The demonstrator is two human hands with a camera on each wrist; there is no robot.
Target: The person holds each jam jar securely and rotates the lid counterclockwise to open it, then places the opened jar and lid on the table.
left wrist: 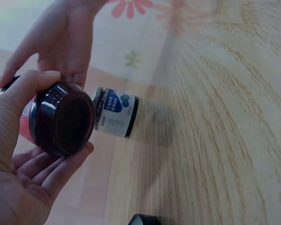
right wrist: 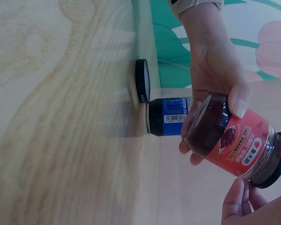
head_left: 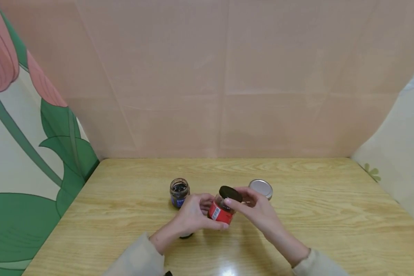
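Note:
A jar with a red label (head_left: 220, 214) and a black lid (head_left: 230, 193) is held tilted above the table. My left hand (head_left: 194, 214) grips its lower body, the thumb across the label. My right hand (head_left: 257, 211) holds the lid end, its thumb on the near side and fingers on the far side. Dark contents show through the glass base (left wrist: 75, 119) in the left wrist view. Behind my left hand, an uncapped glass jar with a blue label (head_left: 179, 193) stands upright, dark inside.
A silver round top (head_left: 261, 188) is at the right. In the left wrist view a blueberry-labelled jar (left wrist: 116, 112) stands on the wood table (head_left: 107, 207). A black-rimmed lid (right wrist: 143, 80) lies near the blue jar in the right wrist view. Pink cloth (head_left: 227, 96) hangs behind.

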